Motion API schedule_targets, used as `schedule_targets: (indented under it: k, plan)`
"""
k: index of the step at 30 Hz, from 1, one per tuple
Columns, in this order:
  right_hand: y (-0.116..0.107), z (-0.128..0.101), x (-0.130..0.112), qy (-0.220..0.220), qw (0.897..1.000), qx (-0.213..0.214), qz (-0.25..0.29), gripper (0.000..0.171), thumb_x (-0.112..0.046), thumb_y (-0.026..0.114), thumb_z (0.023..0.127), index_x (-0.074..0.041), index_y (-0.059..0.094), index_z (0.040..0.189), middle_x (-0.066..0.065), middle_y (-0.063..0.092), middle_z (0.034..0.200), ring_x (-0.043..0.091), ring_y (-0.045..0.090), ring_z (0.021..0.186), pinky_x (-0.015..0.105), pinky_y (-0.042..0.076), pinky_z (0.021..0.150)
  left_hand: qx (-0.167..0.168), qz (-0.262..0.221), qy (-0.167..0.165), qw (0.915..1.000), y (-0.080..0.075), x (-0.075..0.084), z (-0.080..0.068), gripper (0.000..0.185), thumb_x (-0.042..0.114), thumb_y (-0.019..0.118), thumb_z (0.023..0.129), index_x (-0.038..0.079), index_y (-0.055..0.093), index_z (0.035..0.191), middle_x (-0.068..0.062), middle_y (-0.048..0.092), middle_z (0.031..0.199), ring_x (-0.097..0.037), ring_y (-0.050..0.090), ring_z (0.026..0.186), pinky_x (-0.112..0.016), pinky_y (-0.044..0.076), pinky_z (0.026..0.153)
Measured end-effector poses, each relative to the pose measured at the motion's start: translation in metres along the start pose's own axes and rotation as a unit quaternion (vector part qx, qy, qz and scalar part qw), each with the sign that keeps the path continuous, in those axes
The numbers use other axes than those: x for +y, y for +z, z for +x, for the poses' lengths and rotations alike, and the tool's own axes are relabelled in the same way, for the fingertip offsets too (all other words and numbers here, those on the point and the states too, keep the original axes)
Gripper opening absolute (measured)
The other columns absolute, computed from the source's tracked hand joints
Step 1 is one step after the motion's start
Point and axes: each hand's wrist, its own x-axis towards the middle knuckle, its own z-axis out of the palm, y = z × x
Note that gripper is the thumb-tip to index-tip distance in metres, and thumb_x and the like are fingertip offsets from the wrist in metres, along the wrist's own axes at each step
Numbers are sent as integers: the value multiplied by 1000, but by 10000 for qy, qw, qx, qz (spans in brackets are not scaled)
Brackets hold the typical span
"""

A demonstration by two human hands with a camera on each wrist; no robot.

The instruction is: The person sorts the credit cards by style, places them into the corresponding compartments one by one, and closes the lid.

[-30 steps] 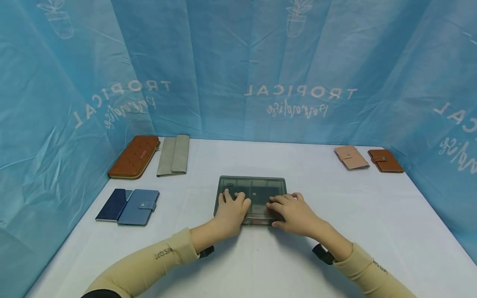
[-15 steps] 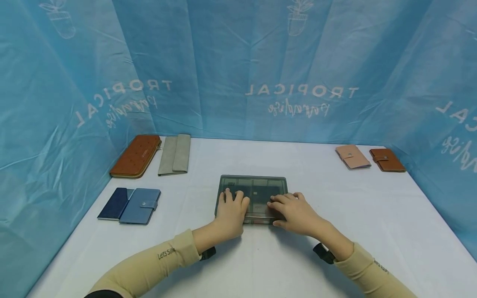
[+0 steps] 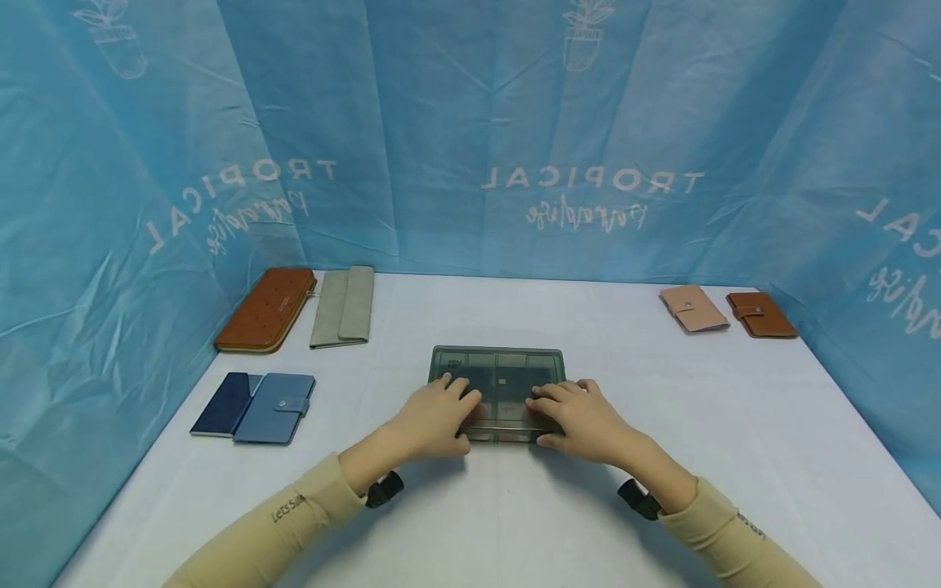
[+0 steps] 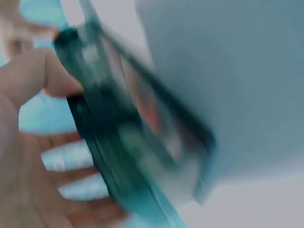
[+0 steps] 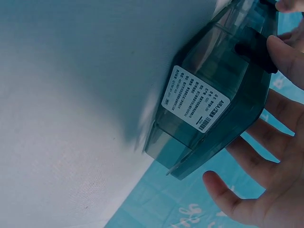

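A shallow, see-through dark green plastic storage box (image 3: 507, 400) with compartments lies lid down flat at the middle of the white table, its lid closed. My left hand (image 3: 434, 416) grips its front left part, fingers over the lid and thumb at the front edge. The left wrist view is blurred, but the left thumb (image 4: 57, 76) shows beside a dark latch (image 4: 102, 107). On the front right, my right hand (image 3: 581, 420) holds the box, fingers spread on the lid. Its thumb (image 5: 285, 57) presses a black latch (image 5: 256, 50), near a white printed label (image 5: 197, 99).
At the left lie a brown zip wallet (image 3: 268, 310), a grey-green folding wallet (image 3: 343, 306) and a blue snap-strap wallet (image 3: 268, 408). A beige card holder (image 3: 693, 310) and a brown one (image 3: 760, 316) sit back right. Blue printed curtains (image 3: 470, 131) enclose the table.
My left hand has shifted left and turned along the front of the box, its thumb now at the front edge. The right hand and the box have stayed in place.
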Motion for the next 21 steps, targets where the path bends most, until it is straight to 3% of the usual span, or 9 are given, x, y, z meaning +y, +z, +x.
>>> schedule_targets:
  k: [3, 8, 15, 21]
  plan:
    - [0, 0, 0, -17, 10000, -15, 15, 53, -41, 71, 78, -15, 61, 123, 9, 54, 128, 30, 51, 114, 55, 39, 91, 8, -212, 396, 9990, -4, -19, -7, 52, 45, 64, 83, 13, 55, 124, -9, 48, 136, -33, 43, 125, -47, 37, 103]
    - [1, -2, 0, 12, 10000, -56, 20, 53, -42, 70, 78, -15, 61, 123, 8, 54, 129, 30, 50, 115, 56, 38, 91, 34, -760, 818, 9937, 1, -42, -14, 59, 51, 66, 79, 18, 56, 127, -1, 43, 142, -26, 37, 131, -48, 27, 109]
    - [2, -5, -1, 35, 9999, -53, 85, 53, -42, 70, 78, -16, 60, 124, 8, 53, 130, 30, 50, 116, 56, 37, 92, 392, -783, 1246, 9883, 7, -47, -17, 49, 47, 62, 83, 18, 59, 124, -2, 46, 139, -27, 41, 127, -42, 45, 96]
    - [0, -6, -2, 36, 9998, -86, 160, 54, -41, 70, 79, -15, 59, 125, 8, 53, 131, 30, 49, 116, 56, 36, 92, 502, -790, 1261, 9876, 8, -48, -17, 47, 47, 62, 84, 20, 60, 122, -1, 47, 138, -26, 42, 126, -42, 44, 97]
